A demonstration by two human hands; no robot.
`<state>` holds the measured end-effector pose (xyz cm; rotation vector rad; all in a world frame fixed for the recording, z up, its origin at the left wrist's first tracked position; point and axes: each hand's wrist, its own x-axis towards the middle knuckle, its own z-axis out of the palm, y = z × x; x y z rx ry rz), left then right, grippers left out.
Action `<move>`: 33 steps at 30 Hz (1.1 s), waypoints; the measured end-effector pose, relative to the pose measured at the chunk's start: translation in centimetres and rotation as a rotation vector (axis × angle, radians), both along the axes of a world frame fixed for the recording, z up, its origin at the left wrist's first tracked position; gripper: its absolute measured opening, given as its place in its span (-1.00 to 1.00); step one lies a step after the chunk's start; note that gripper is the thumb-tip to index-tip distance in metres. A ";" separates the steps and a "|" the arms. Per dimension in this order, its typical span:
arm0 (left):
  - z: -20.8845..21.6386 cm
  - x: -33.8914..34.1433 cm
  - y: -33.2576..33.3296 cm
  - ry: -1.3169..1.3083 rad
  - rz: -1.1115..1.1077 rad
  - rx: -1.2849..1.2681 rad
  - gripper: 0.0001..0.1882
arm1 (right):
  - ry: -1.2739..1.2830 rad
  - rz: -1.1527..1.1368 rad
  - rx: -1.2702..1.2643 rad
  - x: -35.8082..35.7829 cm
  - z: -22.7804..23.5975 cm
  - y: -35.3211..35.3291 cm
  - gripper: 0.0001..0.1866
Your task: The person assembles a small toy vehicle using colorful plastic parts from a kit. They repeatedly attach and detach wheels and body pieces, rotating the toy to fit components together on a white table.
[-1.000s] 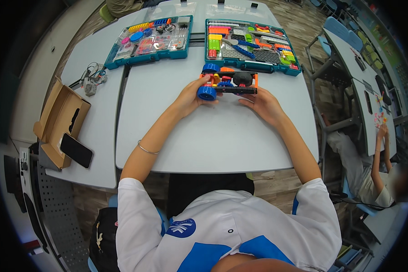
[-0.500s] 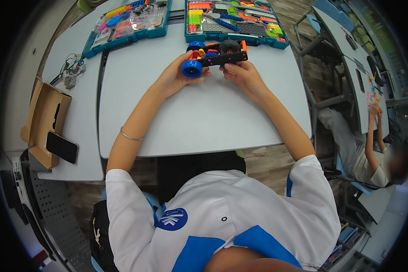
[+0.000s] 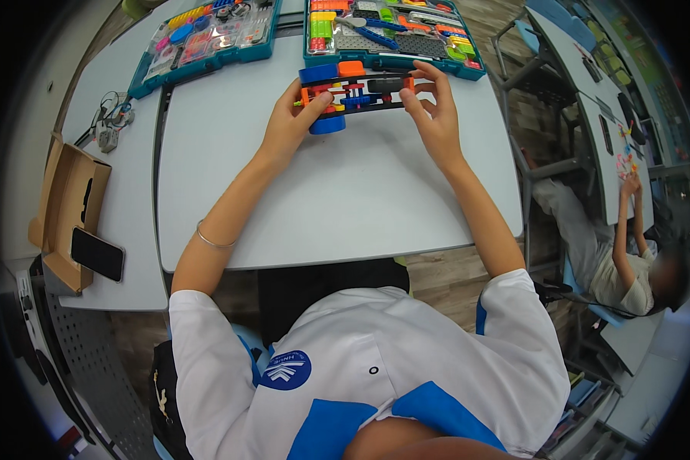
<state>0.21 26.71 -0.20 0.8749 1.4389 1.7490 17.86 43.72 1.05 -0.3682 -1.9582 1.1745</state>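
Note:
Between my two hands is a toy car (image 3: 358, 97) built of plastic pieces, with a black frame, blue wheels and red, yellow and orange parts. It is held lengthwise above the white table, its open inner side facing me. My left hand (image 3: 297, 115) grips the end with the blue wheels, thumb on the frame and fingers mostly hidden behind. My right hand (image 3: 435, 107) holds the other end by its orange piece, thumb on the near side and fingers curled over the far side.
Two teal cases of building parts, a left case (image 3: 207, 42) and a right case (image 3: 429, 63), lie at the far edge; pliers (image 3: 372, 32) rest on the right one. At left are wired modules (image 3: 111, 126), a cardboard box (image 3: 69, 207) and a phone (image 3: 97, 254). Another person (image 3: 629, 261) sits at right.
The toy car has been turned over from its side-on pose, so its inner parts now face me. My right hand has shifted from underneath to around its right end.

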 end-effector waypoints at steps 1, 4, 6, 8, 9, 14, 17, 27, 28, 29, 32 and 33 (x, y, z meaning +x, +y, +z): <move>-0.1 -0.4 -0.1 0.057 -0.010 -0.026 -0.49 | -0.061 0.045 0.012 0.2 -0.1 0.3 -0.41; 0.3 -1.7 -0.3 0.018 -0.063 -0.082 -0.50 | -0.151 0.120 -0.052 0.2 0.0 0.5 -0.41; 0.9 -1.7 -0.7 0.125 -0.085 -0.088 -0.52 | -0.231 0.228 -0.218 0.4 -0.2 1.0 -0.43; 1.3 -1.6 -0.8 0.273 -0.072 -0.071 -0.54 | -0.269 0.292 -0.216 0.4 -0.8 1.0 -0.44; 1.1 -2.2 -0.9 0.398 -0.088 -0.061 -0.54 | -0.259 0.306 -0.212 0.4 -0.8 0.8 -0.50; 3.0 -3.5 -1.9 0.832 -0.102 -0.038 -0.43 | -0.122 0.204 0.266 0.0 -0.8 0.2 -0.55; 3.1 -2.9 -2.6 0.840 -0.047 -0.101 -0.30 | -0.118 0.200 0.398 -0.1 -0.9 -0.3 -0.56; 2.2 -0.7 -7.9 0.651 0.135 -0.400 -0.56 | -0.197 0.316 0.397 -0.1 -0.8 -1.6 -0.68; 1.9 -0.8 -8.1 0.600 0.157 -0.390 -0.59 | -0.180 0.310 0.406 -0.1 -0.8 -1.6 -0.68; 1.6 -0.8 -8.1 0.549 0.179 -0.380 -0.63 | -0.163 0.303 0.415 -0.1 -0.9 -1.5 -0.68; 2.1 0.5 -7.8 0.807 0.406 -0.310 -0.72 | -0.134 0.221 0.447 0.0 -1.5 -0.6 -0.60; 2.7 1.4 -7.9 0.958 0.516 -0.279 -0.75 | -0.120 0.195 0.457 -0.1 -1.2 -0.6 -0.55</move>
